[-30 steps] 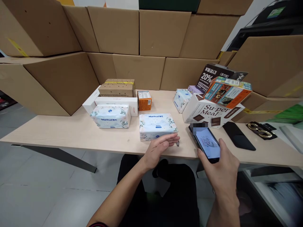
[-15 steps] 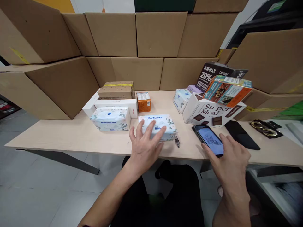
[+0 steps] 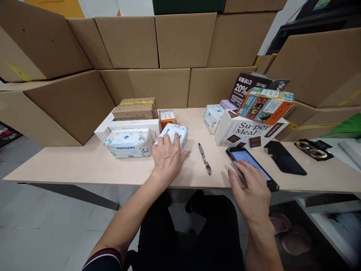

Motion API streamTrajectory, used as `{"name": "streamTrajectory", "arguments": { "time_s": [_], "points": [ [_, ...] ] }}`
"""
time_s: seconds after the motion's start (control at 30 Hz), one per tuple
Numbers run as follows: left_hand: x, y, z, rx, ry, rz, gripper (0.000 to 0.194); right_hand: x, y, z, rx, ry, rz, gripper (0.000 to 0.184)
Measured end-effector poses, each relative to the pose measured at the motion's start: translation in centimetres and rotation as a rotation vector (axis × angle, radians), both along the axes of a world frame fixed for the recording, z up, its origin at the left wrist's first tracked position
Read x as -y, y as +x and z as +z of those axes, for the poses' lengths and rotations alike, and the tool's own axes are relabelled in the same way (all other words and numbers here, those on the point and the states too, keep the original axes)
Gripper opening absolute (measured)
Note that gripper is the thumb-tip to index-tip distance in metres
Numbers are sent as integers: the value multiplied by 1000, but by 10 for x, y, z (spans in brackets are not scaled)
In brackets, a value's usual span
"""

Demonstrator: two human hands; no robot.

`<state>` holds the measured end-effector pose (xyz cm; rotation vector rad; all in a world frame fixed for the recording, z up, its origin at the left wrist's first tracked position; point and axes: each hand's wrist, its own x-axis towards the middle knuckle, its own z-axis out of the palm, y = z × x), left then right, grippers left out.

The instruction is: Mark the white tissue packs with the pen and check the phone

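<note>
My left hand point(image 3: 168, 156) lies over a white and blue pack of tissues point(image 3: 180, 131), with its fingers bent onto the pack and its thumb out to the right. This pack sits at an angle, and my hand hides its near part. Close on its left stands another Manhua tissue pack point(image 3: 128, 143). My right hand point(image 3: 251, 184) is open above a black smartphone point(image 3: 270, 182) with a lit screen, its fingers apart and covering part of the phone. Whether the fingertips touch the screen I cannot tell. A clear-barrelled pen point(image 3: 205, 159) lies between my hands.
White boxes point(image 3: 155, 128), a brown carton point(image 3: 135, 110) and an orange box point(image 3: 168, 117) stand behind the tissues. At right are a Su-per Meal box point(image 3: 239, 131) with an orange box point(image 3: 267, 107) on top, a black flat object point(image 3: 287, 158) and gold-handled scissors point(image 3: 313, 149). Cardboard boxes point(image 3: 158, 86) wall the back.
My left hand has shifted and turned the tissue pack leftward, uncovering the whole pen. My right hand has moved left over the phone. The view has shifted slightly.
</note>
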<state>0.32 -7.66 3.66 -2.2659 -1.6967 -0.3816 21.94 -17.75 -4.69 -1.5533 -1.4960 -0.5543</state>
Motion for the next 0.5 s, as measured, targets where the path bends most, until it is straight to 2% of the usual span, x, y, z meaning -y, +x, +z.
{"name": "streamTrajectory", "arguments": {
  "time_s": [0.1, 0.23, 0.37, 0.5],
  "points": [
    [2, -8, 6, -63, -47, -104, 60, 4, 7, 1, -3, 10, -24, 26],
    [-15, -4, 0, -55, -50, -71, 46, 3, 13, 8, 19, 32, -51, 27],
    [-39, 10, -9, -30, 11, -89, 48, 1, 13, 22, 45, 34, -52, 30],
    [-45, 6, -18, 9, 156, -157, 48, 0, 18, 36, 84, 59, -55, 31]
  ]
}}
